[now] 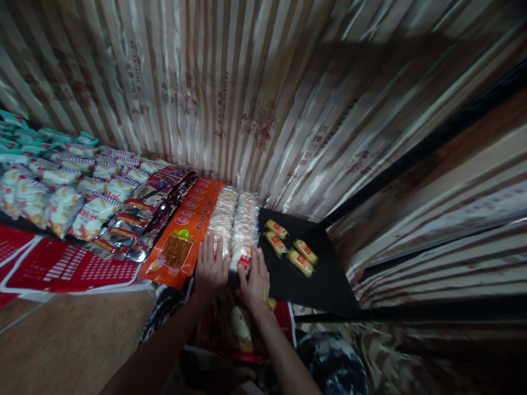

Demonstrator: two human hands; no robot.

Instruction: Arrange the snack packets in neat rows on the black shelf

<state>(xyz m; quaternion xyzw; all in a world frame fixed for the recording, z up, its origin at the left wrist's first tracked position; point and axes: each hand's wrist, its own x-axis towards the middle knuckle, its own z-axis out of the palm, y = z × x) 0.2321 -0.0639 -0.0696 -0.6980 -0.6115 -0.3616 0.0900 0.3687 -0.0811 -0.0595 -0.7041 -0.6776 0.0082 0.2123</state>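
Observation:
Two rows of clear-wrapped white snack packs (246, 222) lie side by side on a black shelf board (284, 280). My left hand (212, 269) rests with extended fingers on the front end of the left row. At the front of the right row, my right hand (256, 278) touches the outer side of a pack with a red label (244, 259), its fingers stretched out. Neither hand is wrapped around a pack. Left of the rows lies a large orange snack bag (181, 233) with a picture of brown sticks.
Several yellow-wrapped snacks (302, 260) lie on the board to the right. Dark shiny packets (138, 219) and white snack bags (63, 208) fill the left side. A pleated curtain (230, 99) hangs behind, and a black pole (403, 159) slants at right.

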